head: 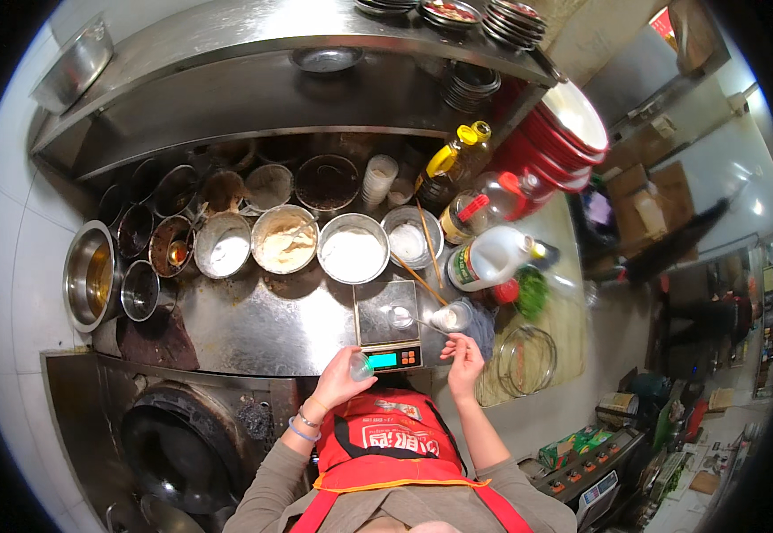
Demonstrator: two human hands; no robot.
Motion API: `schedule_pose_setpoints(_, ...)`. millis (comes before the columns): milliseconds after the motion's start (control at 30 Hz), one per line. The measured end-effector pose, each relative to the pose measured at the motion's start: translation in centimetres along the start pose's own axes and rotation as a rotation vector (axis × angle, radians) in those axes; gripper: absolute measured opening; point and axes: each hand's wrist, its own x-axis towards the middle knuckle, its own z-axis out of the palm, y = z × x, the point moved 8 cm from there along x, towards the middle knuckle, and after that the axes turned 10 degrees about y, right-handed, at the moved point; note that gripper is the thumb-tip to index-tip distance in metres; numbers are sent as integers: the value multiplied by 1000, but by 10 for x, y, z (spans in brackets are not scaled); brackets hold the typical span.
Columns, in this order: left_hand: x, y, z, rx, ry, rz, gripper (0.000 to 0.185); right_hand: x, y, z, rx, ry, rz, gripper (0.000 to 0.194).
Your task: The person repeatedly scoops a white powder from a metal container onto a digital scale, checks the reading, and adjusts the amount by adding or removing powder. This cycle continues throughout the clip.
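Note:
My left hand point(337, 381) grips a small clear plastic cup point(361, 367) beside the front panel of a digital kitchen scale point(373, 313). The scale's display is lit. Between the fingers of my right hand point(464, 365) is the thin handle of a metal spoon point(434, 327). Its tip reaches over a small clear cup point(401, 316) on the scale pan; whether it touches the cup I cannot tell. Just right of the scale stands another clear cup point(451, 317) with pale contents. Behind the scale is a metal bowl of white powder point(353, 250).
A bowl of yellowish powder point(286, 240) and several other seasoning pots line the steel counter point(253, 326). Wooden chopsticks point(419, 280) lie near a white plastic jug point(489, 260) and oil bottles point(456, 156). A steel shelf point(260, 43) overhangs the back; a wok point(183, 453) sits lower left.

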Motion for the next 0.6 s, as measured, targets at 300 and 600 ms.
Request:
schedule_pose_setpoints(300, -2, -5, 4, 26, -1, -76, 61, -5, -48, 0, -188, -95, -417, 13)
schedule_pose_setpoints(600, 9, -13, -6, 52, 26, -117, 63, 2, -47, -4, -147, -37, -301, 14)
